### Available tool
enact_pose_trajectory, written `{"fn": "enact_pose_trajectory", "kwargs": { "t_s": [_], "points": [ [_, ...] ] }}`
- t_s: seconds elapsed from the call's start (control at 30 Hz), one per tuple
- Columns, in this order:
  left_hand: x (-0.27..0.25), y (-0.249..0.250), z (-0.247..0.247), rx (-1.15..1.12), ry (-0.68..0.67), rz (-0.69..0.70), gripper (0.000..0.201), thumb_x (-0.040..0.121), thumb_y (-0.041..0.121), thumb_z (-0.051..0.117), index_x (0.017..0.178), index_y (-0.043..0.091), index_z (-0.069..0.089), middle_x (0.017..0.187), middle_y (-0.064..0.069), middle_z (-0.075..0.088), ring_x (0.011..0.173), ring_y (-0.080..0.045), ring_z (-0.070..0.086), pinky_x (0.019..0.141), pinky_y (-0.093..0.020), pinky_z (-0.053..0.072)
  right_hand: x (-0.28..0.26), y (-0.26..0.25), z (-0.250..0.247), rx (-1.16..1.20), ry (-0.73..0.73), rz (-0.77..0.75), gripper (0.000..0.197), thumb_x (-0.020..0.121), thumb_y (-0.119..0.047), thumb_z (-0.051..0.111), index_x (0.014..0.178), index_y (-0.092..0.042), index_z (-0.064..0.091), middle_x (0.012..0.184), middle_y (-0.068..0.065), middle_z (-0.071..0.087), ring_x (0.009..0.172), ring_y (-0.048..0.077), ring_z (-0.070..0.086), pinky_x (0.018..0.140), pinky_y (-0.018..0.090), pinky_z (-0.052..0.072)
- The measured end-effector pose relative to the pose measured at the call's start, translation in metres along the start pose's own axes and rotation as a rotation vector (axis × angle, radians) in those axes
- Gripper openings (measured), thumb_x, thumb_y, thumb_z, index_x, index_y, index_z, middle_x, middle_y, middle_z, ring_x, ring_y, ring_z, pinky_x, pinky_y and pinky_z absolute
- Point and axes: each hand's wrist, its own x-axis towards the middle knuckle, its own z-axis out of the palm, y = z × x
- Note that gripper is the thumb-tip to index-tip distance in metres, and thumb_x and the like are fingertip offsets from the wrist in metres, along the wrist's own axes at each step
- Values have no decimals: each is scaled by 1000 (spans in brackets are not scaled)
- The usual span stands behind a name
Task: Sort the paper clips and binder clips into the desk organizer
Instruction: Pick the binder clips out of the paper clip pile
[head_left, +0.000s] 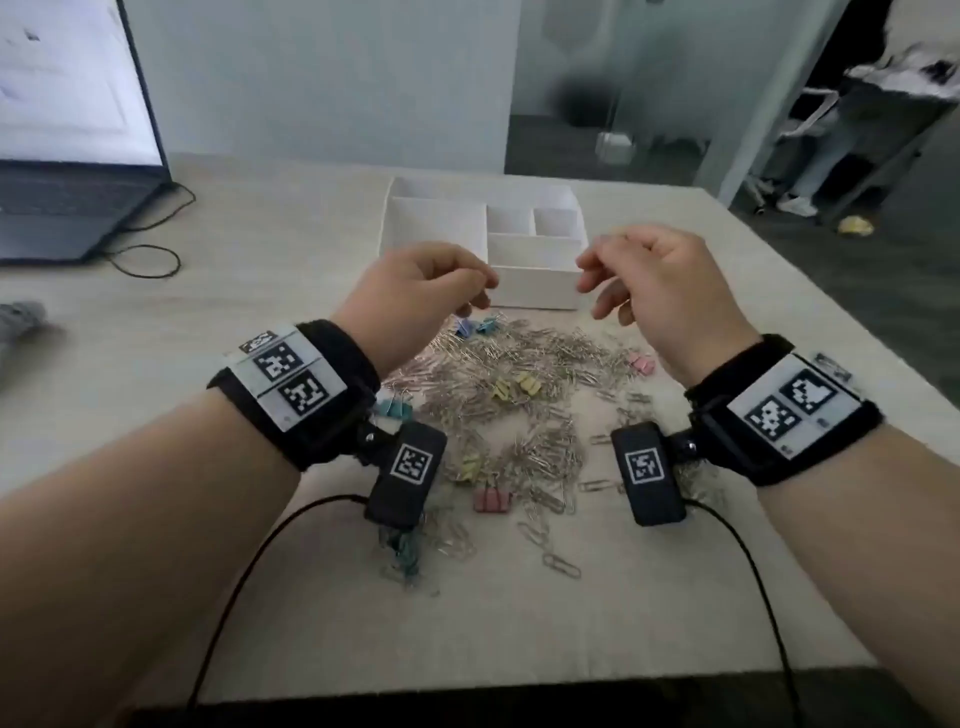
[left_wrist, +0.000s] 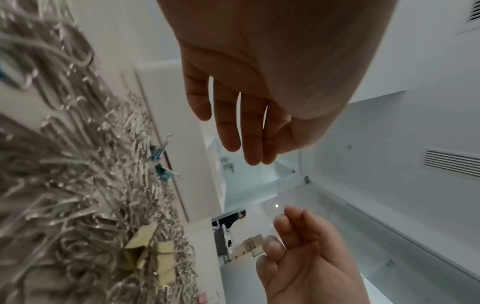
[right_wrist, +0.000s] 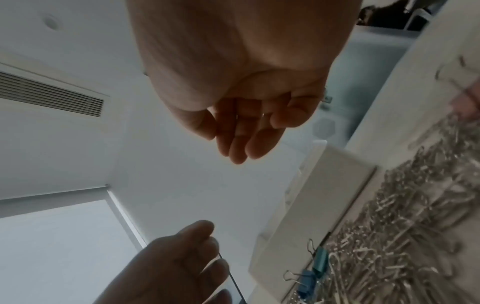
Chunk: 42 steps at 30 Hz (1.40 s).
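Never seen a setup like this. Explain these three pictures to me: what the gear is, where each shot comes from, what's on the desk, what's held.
No robot here: a person wears one camera on the head and one on each wrist. The head view looks down at the left hand and right hand, both raised over a table. The other two pictures look along each palm. On the table lie a pile of silver paper clips, coloured binder clips and a white desk organizer. Both hands are loosely curled and hold nothing.

A black wristband (head_left: 291, 387) with white square-coded marker plates is worn on each bare forearm, and a small black cabled camera box (head_left: 407, 475) is mounted beneath each.
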Motion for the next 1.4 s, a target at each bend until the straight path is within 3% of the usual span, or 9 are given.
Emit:
{"fn": "enact_pose_trajectory", "kwargs": {
  "t_s": [0.1,0.27,0.43,0.57,0.73,0.9,1.03,1.17,1.4],
  "points": [
    [-28,22,-12,-3,64,56,19,93,20,56,89,21,75,83,4,75,76,-8,66,62,-16,49,-27,-20,-10,17,57,-45,24,93,-24,56,86,-8,72,77,4,72,57,17,60,51,28,39],
    [-76,50,-31,79,15,42,19,93,25,57,87,23,75,84,4,75,88,-29,68,83,-46,58,-89,-45,-25,-56,-21,3,23,95,-25,55,84,-14,73,82,4,73,59,14,61,55,29,45],
    [-106,53,-41,300,-83,-49,18,90,37,62,87,24,74,85,4,74,82,-21,70,68,-30,56,-129,-51,-24,-207,-139,-9,23,93,-29,60,82,-15,73,82,2,75,58,9,62,62,32,50],
    [-127,47,-46,540,-300,-132,24,84,51,67,92,29,71,81,4,73,65,-8,62,48,-18,44,-146,-47,-8,-356,-340,4,20,92,-33,64,86,-16,73,84,0,74,60,5,64,54,21,49],
    [-140,35,-46,596,-592,-226,52,74,44,80,120,32,60,110,11,60,79,-9,63,50,-19,48,-138,-42,17,-423,-392,-4,11,88,-32,69,89,-22,72,81,-5,72,63,7,65,56,23,52],
    [-129,17,-38,659,-728,-206,49,72,33,83,116,35,63,115,11,55,87,-20,66,50,-18,49,-118,-38,37,-420,-547,119,34,84,-28,74,116,-25,63,108,4,65,70,14,62,60,27,56],
    [-111,5,-34,655,-712,-150,27,80,25,75,104,34,69,104,12,63,63,-6,63,49,-21,52,-104,-35,50,-632,-687,87,49,80,-29,77,125,-33,60,114,-4,56,69,11,64,56,23,56],
    [-91,-3,-34,552,-674,-178,23,80,24,76,101,32,73,104,9,65,79,-19,69,53,-28,59,-87,-31,58,-730,-756,59,41,78,-29,81,117,-31,66,108,-5,62,69,11,67,52,22,54],
    [-64,-12,-40,216,-603,-276,20,82,10,70,100,17,72,98,-9,69,72,-11,66,58,-32,59,-69,-21,50,-493,-743,162,16,81,-8,73,91,-20,74,81,-1,76,55,10,64,57,29,56]
  ]
}}
